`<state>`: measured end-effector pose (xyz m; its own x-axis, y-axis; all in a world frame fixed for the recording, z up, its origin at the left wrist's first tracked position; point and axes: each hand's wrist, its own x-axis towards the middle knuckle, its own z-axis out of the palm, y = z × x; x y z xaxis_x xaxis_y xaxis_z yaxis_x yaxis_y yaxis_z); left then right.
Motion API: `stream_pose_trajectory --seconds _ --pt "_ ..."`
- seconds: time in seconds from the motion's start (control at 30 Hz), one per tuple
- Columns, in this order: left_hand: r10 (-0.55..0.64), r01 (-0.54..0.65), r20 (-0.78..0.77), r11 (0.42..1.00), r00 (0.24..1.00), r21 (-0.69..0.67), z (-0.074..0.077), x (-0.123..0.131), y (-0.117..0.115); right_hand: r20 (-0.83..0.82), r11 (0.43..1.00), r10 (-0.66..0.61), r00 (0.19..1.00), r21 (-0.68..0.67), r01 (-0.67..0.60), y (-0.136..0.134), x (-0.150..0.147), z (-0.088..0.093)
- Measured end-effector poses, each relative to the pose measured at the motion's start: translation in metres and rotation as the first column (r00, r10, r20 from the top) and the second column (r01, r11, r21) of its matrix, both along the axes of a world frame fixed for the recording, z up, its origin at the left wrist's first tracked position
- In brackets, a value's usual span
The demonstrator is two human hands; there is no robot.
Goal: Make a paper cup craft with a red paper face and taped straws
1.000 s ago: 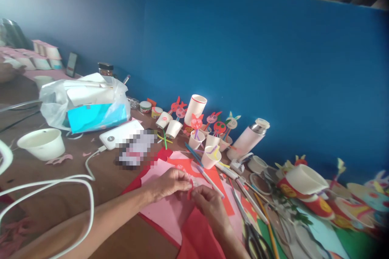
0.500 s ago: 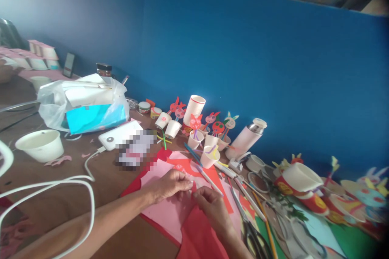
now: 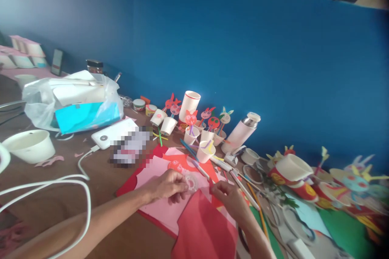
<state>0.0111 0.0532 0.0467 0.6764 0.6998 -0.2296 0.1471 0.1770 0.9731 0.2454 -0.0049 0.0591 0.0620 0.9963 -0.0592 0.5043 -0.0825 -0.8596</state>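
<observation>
My left hand (image 3: 170,186) is closed on a small roll of clear tape (image 3: 191,184), its ring showing past the fingertips. To its right, my right hand (image 3: 229,194) has thumb and forefinger pinched together; whatever they hold is too thin to make out. Both hands are over pink paper (image 3: 161,206) and a red sheet (image 3: 206,226). Beyond the left hand lies a red cut-out with a drawn face (image 3: 175,165). A paper cup with coloured strips (image 3: 206,151) stands just past the hands.
Small cups with paper animal heads (image 3: 191,117) stand along the blue wall, beside a pink thermos (image 3: 240,133). On the left are a plastic bag (image 3: 39,105), a power bank (image 3: 115,132) and its white cable (image 3: 82,174). Decorated red cups (image 3: 306,188) crowd the right.
My hands have moved apart, the right one going rightward. The tape roll, hidden between them before, now shows in my left hand. The whole view has shifted slightly.
</observation>
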Motion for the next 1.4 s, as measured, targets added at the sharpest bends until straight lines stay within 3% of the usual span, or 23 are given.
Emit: stream_pose_trajectory --seconds 0.17,0.3,0.43,0.6,0.9,1.2,1.4 --pt "-0.019 0.019 -0.024 1.000 1.000 -0.002 0.002 0.000 -0.002 0.085 0.990 0.141 0.986 -0.040 -0.138 -0.008 -0.012 0.009" --pt "0.009 -0.008 -0.061 1.000 0.998 0.023 0.009 -0.002 0.000 0.141 0.981 0.186 0.972 0.025 -0.192 -0.009 -0.024 0.003" --pt "0.108 -0.100 -0.106 0.992 0.989 0.077 0.011 -0.004 0.008 0.199 0.978 0.199 0.960 0.024 -0.207 -0.009 -0.027 -0.002" --pt "0.215 -0.199 -0.062 0.961 0.975 0.191 0.001 -0.004 0.014 0.131 0.978 0.210 0.969 -0.029 -0.208 -0.008 -0.023 0.003" --pt "0.238 -0.230 -0.001 0.940 0.971 0.253 -0.005 -0.002 0.014 0.074 0.981 0.191 0.979 -0.052 -0.188 -0.006 -0.019 0.002" --pt "0.021 -0.026 0.042 0.991 0.999 0.132 0.005 0.000 -0.003 -0.048 0.992 0.125 0.991 0.024 -0.124 -0.007 -0.033 0.000" --pt "-0.107 0.100 0.025 0.973 0.994 0.208 0.008 -0.002 -0.007 -0.027 0.989 0.145 0.989 0.001 -0.145 -0.010 -0.043 0.005"
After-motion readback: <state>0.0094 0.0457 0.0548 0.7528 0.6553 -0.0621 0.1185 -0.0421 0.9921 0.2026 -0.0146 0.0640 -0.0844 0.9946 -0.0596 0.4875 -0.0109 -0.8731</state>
